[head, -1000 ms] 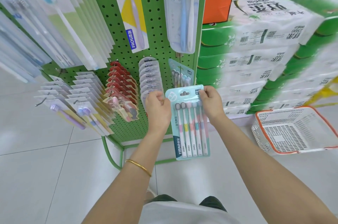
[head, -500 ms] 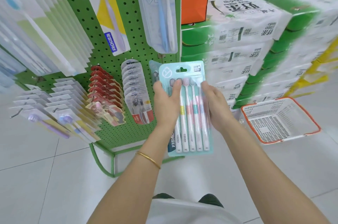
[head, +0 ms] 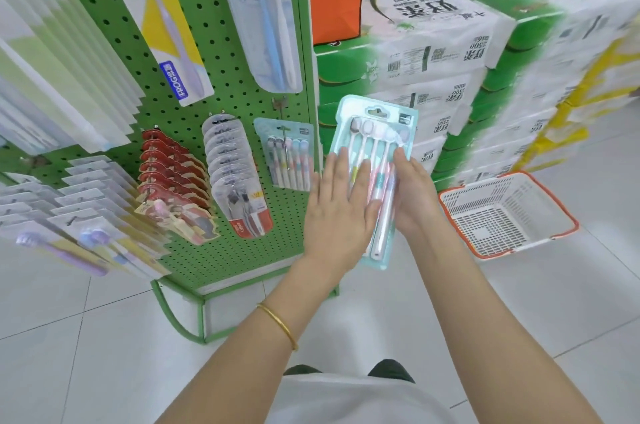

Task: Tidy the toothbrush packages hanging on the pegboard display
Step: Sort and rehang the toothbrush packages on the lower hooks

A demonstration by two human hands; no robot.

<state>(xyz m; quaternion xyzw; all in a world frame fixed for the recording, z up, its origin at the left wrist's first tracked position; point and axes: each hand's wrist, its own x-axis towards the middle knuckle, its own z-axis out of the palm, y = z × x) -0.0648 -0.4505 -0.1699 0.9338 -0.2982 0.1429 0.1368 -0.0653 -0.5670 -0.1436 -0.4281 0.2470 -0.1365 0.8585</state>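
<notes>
the teal toothbrush pack point(head: 375, 143) is off the rack and up in the air, tilted, just right of the green pegboard point(head: 221, 53) edge, sandwiched between both hands. left hand point(head: 341, 205) lies flat over the front of it, fingers straight and spread across the brush handles; right hand point(head: 414, 196) cups the pack's right edge, with its fingers tucked behind out of sight. a gold bangle point(head: 278, 325) sits on the left wrist. on the board beside it, a matching teal pack point(head: 287, 155) hangs on a hook, then a row of clear blister packs point(head: 235, 177) and a row of red packs point(head: 173, 177) further left. above hang a twin-brush pouch point(head: 265, 15) and a white and yellow single-brush card point(head: 156, 15). off right, blurred stacked tissue cases point(head: 450, 53), and a white basket point(head: 507, 214) with an orange rim on the tiled floor point(head: 104, 337).
</notes>
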